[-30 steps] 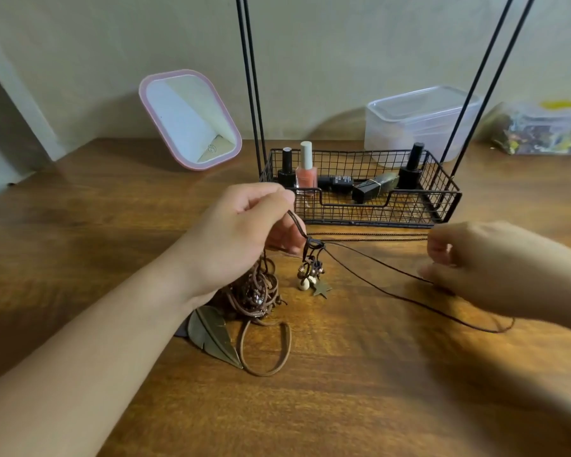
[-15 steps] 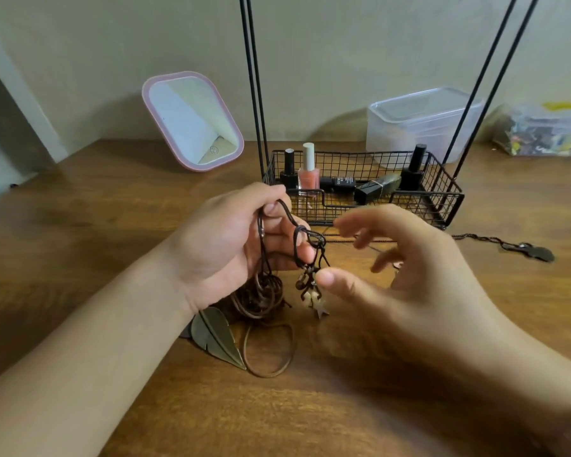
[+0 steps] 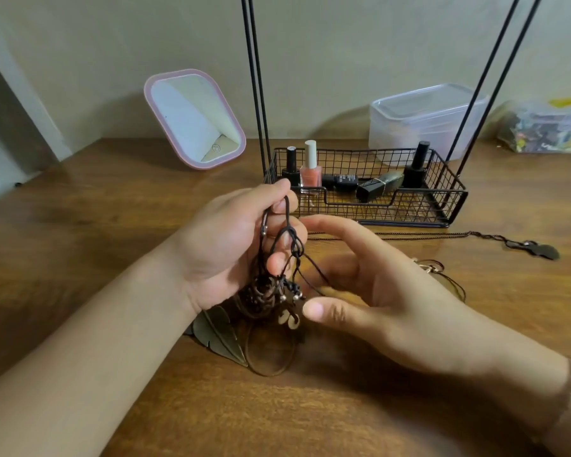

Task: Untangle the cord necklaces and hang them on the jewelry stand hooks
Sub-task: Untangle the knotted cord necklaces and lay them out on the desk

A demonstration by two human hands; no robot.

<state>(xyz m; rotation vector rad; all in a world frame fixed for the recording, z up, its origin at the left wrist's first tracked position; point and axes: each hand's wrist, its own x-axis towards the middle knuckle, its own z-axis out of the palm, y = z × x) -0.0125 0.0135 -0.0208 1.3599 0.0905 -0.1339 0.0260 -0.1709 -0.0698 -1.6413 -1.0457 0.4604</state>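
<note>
Left hand (image 3: 231,245) raised above the wooden table (image 3: 112,225), fingers curled around a tangle of dark cord necklaces (image 3: 287,245), cords pinched at the top between thumb and forefinger. Beads and small pendants (image 3: 289,316) hanging below, just above the table. Right hand (image 3: 370,291) close beside, fingers relaxed and spread, thumb near the pendants, thin cord across the fingers. Leaf pendant (image 3: 220,338) and cord loop (image 3: 271,357) lying on the table under the hands. Behind, jewelry stand (image 3: 449,206) with wire basket, 1 more necklace (image 3: 521,245) lying beside it.

Wire basket (image 3: 393,206) (stand rods (image 3: 256,77)) ahead
</note>
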